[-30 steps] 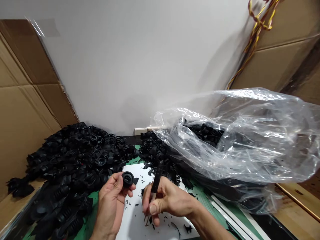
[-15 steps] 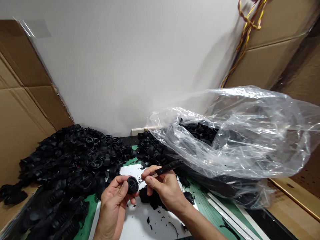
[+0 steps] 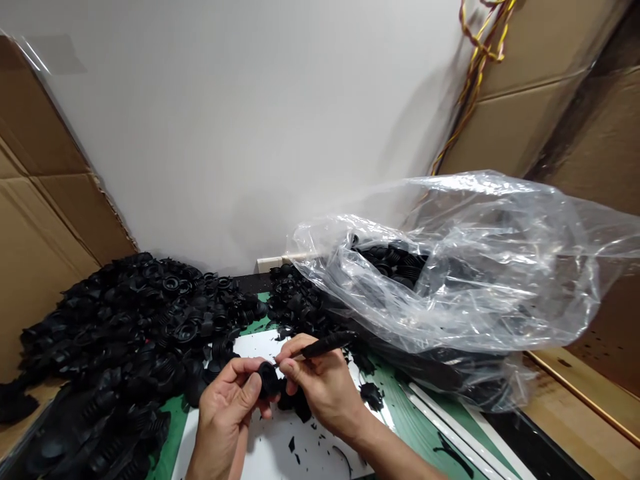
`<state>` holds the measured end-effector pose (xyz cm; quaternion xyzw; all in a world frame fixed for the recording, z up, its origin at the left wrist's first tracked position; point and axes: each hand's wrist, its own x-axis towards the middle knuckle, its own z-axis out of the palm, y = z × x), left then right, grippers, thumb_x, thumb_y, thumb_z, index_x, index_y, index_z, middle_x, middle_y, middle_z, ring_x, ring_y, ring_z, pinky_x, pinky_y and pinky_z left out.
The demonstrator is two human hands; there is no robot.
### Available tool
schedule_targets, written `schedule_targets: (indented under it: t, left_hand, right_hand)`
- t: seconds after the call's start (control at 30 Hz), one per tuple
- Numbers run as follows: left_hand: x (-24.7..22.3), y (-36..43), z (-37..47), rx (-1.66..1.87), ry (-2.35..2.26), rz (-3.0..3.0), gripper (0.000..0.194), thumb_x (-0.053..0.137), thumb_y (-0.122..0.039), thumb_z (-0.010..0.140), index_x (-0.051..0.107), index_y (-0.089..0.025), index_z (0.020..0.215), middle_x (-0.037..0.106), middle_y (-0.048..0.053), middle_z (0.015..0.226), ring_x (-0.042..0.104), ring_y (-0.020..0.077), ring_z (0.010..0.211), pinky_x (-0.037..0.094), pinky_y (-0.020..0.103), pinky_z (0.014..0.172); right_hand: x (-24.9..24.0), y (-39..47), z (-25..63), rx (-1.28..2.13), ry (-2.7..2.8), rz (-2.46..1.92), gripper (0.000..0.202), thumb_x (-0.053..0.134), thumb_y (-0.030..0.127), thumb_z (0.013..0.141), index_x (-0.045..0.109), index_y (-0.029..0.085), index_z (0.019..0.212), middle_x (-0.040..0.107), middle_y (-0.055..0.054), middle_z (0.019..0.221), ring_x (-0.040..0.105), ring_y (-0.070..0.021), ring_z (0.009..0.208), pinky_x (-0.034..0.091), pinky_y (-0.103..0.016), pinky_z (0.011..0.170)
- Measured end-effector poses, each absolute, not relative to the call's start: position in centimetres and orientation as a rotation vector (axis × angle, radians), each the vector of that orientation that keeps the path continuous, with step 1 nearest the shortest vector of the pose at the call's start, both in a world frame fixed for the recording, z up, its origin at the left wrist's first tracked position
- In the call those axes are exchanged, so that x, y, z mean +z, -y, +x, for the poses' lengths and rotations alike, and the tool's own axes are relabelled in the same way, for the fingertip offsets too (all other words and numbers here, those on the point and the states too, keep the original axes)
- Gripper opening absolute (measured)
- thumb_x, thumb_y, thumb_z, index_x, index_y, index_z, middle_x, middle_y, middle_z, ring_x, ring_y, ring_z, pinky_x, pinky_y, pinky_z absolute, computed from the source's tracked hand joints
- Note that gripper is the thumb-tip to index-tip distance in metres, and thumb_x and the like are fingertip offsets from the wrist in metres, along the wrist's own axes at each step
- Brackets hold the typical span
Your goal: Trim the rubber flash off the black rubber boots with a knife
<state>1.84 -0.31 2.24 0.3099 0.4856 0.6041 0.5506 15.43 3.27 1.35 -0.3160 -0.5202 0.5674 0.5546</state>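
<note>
Over the white board, my left hand pinches a small black ribbed rubber bellows between thumb and fingers. My right hand is closed, pen-style, round a slim black-handled tool. The handle points up to the right. Its narrow tip meets the upper rim of the bellows, and fingers partly hide it. Below the hands lie black rubber scraps and small offcuts.
A large heap of black rubber parts covers the left side. On the right, a clear plastic bag holds more. White strips lie on the green mat. Cardboard stands at the left; twisted wires hang behind.
The bellows has turned from showing its ringed open end to showing its ribbed side. My right hand has moved closer, bringing the tool's tip to the rim. The view has shifted slightly right.
</note>
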Motion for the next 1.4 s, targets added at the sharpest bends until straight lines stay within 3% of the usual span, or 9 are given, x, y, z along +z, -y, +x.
schedule_targets:
  t: [0.17, 0.33, 0.6, 0.8, 0.93, 1.1, 1.4]
  left_hand:
    - [2.2, 0.0, 1.5, 1.492, -1.204, 0.652, 0.033, 0.084, -0.033, 0.050, 0.068, -0.013, 0.071, 0.067, 0.004, 0.060, 0.055, 0.0112, 0.047, 0.044, 0.020, 0.043]
    - [2.2, -0.3, 0.9, 1.529, -1.177, 0.567, 0.034, 0.084, -0.031, 0.049, 0.067, -0.013, 0.072, 0.066, 0.004, 0.058, 0.058, 0.0129, 0.048, 0.044, 0.019, 0.044]
    - [2.0, -0.1, 0.9, 1.520, -1.135, 0.596, 0.031, 0.082, -0.030, 0.054, 0.066, -0.013, 0.074, 0.065, 0.003, 0.061, 0.056, 0.0125, 0.049, 0.044, 0.020, 0.043]
    - [1.9, -0.1, 1.1, 1.497, -1.170, 0.657, 0.029, 0.081, -0.030, 0.056, 0.066, -0.013, 0.075, 0.066, 0.004, 0.068, 0.060, 0.0156, 0.056, 0.044, 0.022, 0.044]
    - [1.9, 0.0, 1.4, 1.496, -1.170, 0.691, 0.029, 0.081, -0.030, 0.057, 0.067, -0.014, 0.076, 0.066, 0.003, 0.068, 0.060, 0.0152, 0.056, 0.044, 0.022, 0.044]
    - [1.9, 0.1, 1.6, 1.513, -1.177, 0.695, 0.030, 0.082, -0.029, 0.054, 0.068, -0.013, 0.076, 0.065, 0.002, 0.068, 0.056, 0.0127, 0.053, 0.045, 0.022, 0.045]
    - [2.3, 0.1, 1.7, 1.531, -1.178, 0.724, 0.033, 0.085, -0.028, 0.049, 0.069, -0.013, 0.073, 0.066, 0.004, 0.068, 0.054, 0.0124, 0.050, 0.045, 0.023, 0.044]
  right_hand:
    - [1.2, -3.9, 16.1, 1.718, 1.210, -0.566, 0.033, 0.071, 0.045, 0.064, 0.060, 0.014, 0.062, 0.051, 0.004, 0.039, 0.044, -0.0082, 0.034, 0.038, -0.022, 0.043]
    - [1.7, -3.9, 17.0, 1.936, 1.345, -0.506, 0.035, 0.074, 0.045, 0.063, 0.064, 0.011, 0.062, 0.056, 0.002, 0.046, 0.048, -0.0081, 0.040, 0.040, -0.021, 0.047]
    - [1.3, -3.5, 16.2, 1.795, 1.248, -0.540, 0.041, 0.077, 0.049, 0.059, 0.066, 0.011, 0.070, 0.063, -0.003, 0.065, 0.052, -0.0087, 0.045, 0.039, -0.021, 0.044]
    - [0.9, -3.2, 15.2, 1.638, 1.073, -0.580, 0.032, 0.075, 0.042, 0.065, 0.064, 0.013, 0.073, 0.059, 0.002, 0.052, 0.051, -0.0087, 0.041, 0.039, -0.021, 0.045]
    - [0.8, -3.1, 14.9, 1.625, 1.051, -0.586, 0.034, 0.074, 0.044, 0.065, 0.064, 0.013, 0.073, 0.062, 0.000, 0.055, 0.050, -0.0086, 0.040, 0.037, -0.022, 0.045]
    - [0.9, -3.0, 14.9, 1.635, 1.069, -0.602, 0.034, 0.071, 0.046, 0.068, 0.063, 0.013, 0.071, 0.055, 0.004, 0.043, 0.049, -0.0099, 0.040, 0.039, -0.025, 0.050]
    - [1.2, -3.0, 14.8, 1.660, 1.045, -0.617, 0.037, 0.073, 0.048, 0.065, 0.063, 0.013, 0.070, 0.057, 0.003, 0.045, 0.051, -0.0100, 0.041, 0.037, -0.023, 0.048]
